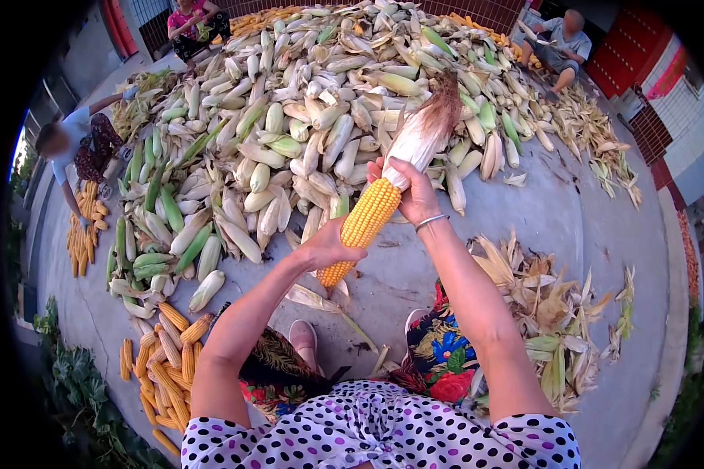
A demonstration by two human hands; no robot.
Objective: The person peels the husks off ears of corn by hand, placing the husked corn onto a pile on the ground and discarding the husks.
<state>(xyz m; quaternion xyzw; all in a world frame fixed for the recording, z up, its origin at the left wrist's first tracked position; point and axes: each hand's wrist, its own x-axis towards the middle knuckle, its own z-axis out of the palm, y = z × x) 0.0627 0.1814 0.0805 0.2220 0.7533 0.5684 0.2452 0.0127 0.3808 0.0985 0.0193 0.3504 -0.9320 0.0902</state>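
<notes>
An ear of corn [371,215] is held up in front of me, slanting from lower left to upper right. Its lower part shows bare yellow kernels. Pale husk [418,141] with brown silk still wraps the upper end. My left hand [330,247] is closed round the bare lower part. Higher up, my right hand [411,190] grips the ear where kernels meet husk, a bracelet on its wrist. Behind the ear rises a large pile of unhusked corn [289,148].
Husked yellow cobs [168,367] lie at lower left, loose husks [555,313] at right. A person [74,141] bends over another cob heap [86,227] at far left. Two more people [195,27] [559,47] sit behind the pile. Concrete ground [540,211] surrounds everything.
</notes>
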